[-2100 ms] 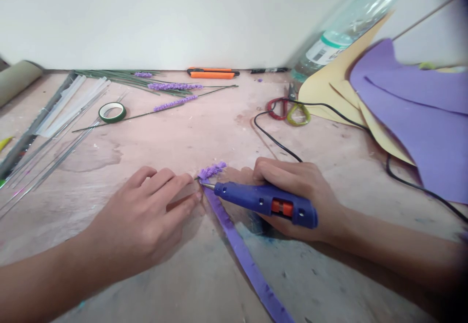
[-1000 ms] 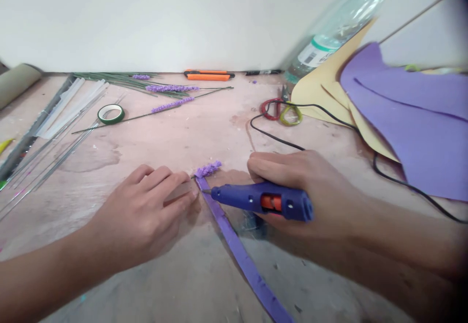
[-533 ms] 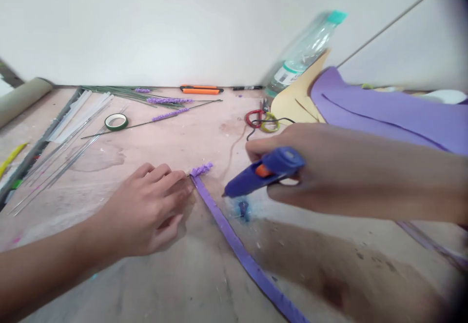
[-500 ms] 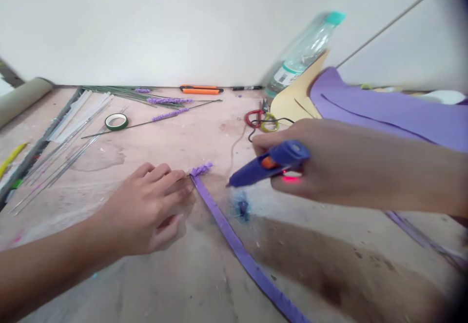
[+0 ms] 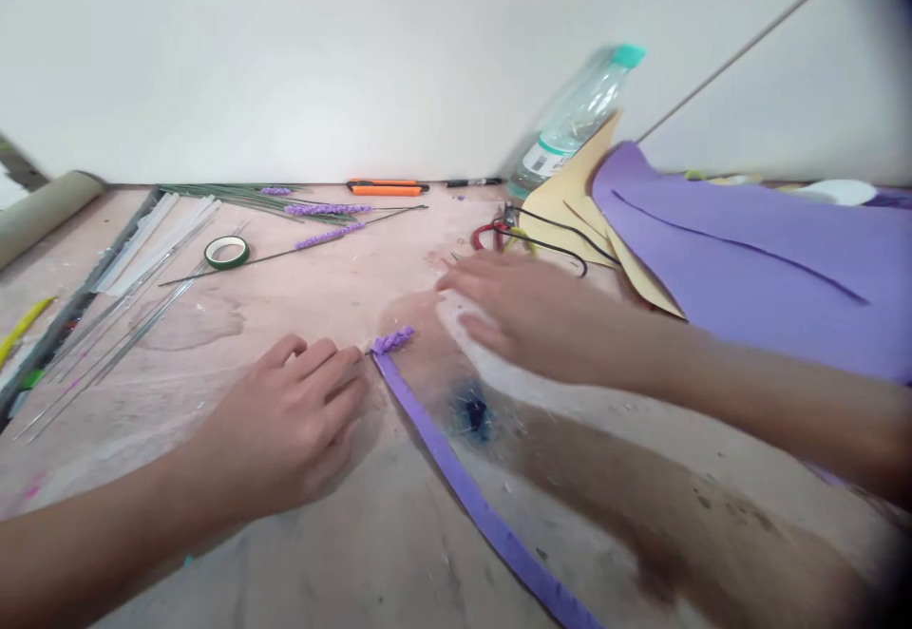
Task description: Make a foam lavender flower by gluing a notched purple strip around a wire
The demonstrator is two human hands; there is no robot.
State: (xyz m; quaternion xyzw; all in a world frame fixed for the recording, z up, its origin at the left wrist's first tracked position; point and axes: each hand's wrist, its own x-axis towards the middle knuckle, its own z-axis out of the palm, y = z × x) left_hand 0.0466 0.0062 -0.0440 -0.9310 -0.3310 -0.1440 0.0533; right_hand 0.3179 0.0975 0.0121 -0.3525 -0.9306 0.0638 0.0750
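A small purple foam flower bud [image 5: 391, 339] lies on the wooden tabletop [image 5: 299, 287] at the head of a long purple foam strip [image 5: 456, 482], which runs toward the near right. My left hand [image 5: 292, 420] rests beside the bud with its fingers curled and pressed together on the bud's thin stem end. My right hand [image 5: 527, 311] hovers just right of the bud, slightly blurred, fingers stretched out and holding nothing. The glue gun is out of view.
Green tape roll [image 5: 226, 251], wires [image 5: 121, 315] and finished lavender stems [image 5: 328, 211] lie at the back left. An orange cutter [image 5: 389, 189], scissors [image 5: 495, 233], black cord [image 5: 562, 247], bottle [image 5: 577, 121] and purple foam sheet [image 5: 748, 268] sit behind and right. A blue stain [image 5: 474, 412] marks the wood.
My right hand lifted the blue glue gun off the strip, carried it away to the right, and is back over the table without it. The left hand stayed at the bud.
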